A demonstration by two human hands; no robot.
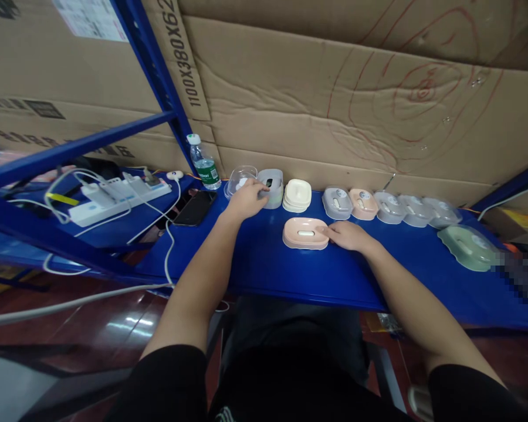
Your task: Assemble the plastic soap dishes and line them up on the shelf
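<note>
My right hand (347, 234) grips the right end of a pink oval soap dish (305, 237), with the thumb over its rim. A white oblong piece shows in the middle of the dish, which rests on the blue table. My left hand (246, 200) reaches over the left side of an open grey-white box (276, 190), fingers stretched toward its inside; what the fingertips touch is hard to make out. Just behind that hand stands a clear plastic box (236, 176) with small white pieces in it. To the right, cream-coloured lids or trays (297, 194) lie stacked.
Along the back stand a grey lidded box (338, 203), a pink one (363, 203) and several more grey ones. A green box (467, 247) is at the right. Bottle (205, 163), phone (196, 208) and power strip (118, 199) with cables are at the left. Cardboard (290, 88) backs the table.
</note>
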